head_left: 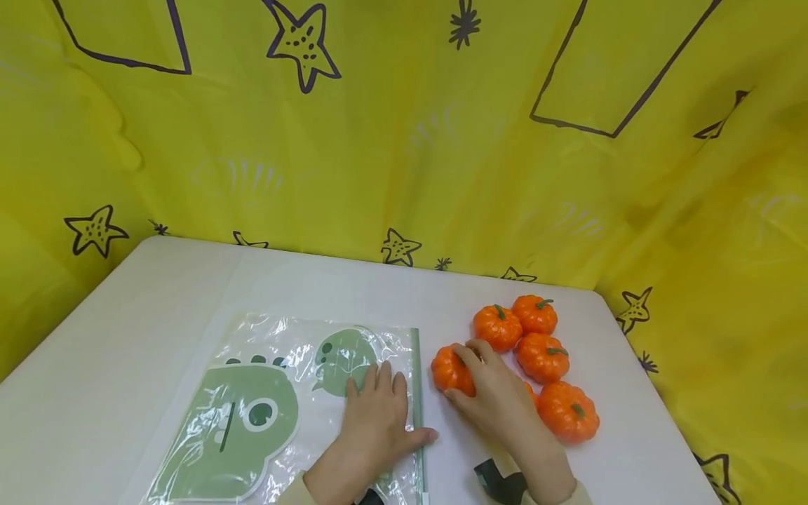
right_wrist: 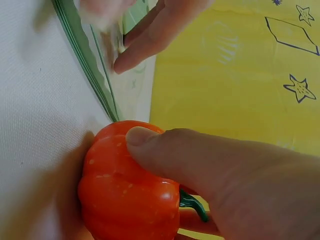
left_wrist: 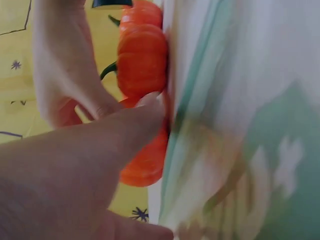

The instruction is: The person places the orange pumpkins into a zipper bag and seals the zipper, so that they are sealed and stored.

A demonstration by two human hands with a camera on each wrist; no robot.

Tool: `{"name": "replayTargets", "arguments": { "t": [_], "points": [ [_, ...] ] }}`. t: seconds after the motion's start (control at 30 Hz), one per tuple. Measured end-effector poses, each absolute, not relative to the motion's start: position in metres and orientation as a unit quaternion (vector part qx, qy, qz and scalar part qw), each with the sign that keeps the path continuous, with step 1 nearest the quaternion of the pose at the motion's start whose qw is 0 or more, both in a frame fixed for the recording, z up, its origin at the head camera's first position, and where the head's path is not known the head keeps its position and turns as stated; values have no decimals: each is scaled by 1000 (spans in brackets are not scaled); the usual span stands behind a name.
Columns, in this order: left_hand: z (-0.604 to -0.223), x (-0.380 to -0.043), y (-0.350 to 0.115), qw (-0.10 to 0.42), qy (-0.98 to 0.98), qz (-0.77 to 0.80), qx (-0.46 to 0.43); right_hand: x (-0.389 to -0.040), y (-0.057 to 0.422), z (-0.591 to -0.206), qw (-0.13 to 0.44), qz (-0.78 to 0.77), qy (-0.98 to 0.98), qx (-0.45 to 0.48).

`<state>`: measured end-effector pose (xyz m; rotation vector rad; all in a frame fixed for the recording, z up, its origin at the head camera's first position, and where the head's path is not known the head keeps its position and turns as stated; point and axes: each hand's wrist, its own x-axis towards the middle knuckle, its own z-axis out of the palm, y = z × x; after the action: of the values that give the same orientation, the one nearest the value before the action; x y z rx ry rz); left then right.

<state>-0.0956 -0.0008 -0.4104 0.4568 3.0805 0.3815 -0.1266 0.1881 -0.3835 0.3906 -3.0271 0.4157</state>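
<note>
My right hand (head_left: 505,403) grips a small orange toy pumpkin (head_left: 449,370) from above, just to the right of the bag. In the right wrist view the thumb lies across the pumpkin (right_wrist: 125,185), beside its curved green stem (right_wrist: 194,204). My left hand (head_left: 376,424) rests with fingers spread on a clear zip bag (head_left: 309,438) printed with green dinosaur shapes. The left thumb reaches over the bag's green zip edge (head_left: 416,379). The bag lies flat, its zip edge facing the held pumpkin.
Several more orange pumpkins (head_left: 541,358) sit in a cluster at the right of the white table (head_left: 177,301); one is partly hidden behind my right hand. A yellow cloth (head_left: 379,161) with drawn stars hangs along the table's far side and around its ends.
</note>
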Motion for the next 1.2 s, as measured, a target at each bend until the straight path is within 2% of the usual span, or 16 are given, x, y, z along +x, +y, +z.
{"name": "replayTargets", "arguments": {
  "t": [0.23, 0.57, 0.9, 1.2],
  "points": [
    [-412, -96, 4, -19, 984, 108, 143, -126, 189, -384, 26, 145, -980, 132],
    [-413, -98, 0, -36, 966, 191, 169, -126, 189, -383, 13, 142, -982, 126],
    [-412, -104, -6, -140, 956, 181, 186, -128, 188, -382, 3, 154, -979, 134],
    [-410, -113, -11, -68, 925, 324, 187, -128, 193, -385, 23, 160, -975, 153]
  ]
}}
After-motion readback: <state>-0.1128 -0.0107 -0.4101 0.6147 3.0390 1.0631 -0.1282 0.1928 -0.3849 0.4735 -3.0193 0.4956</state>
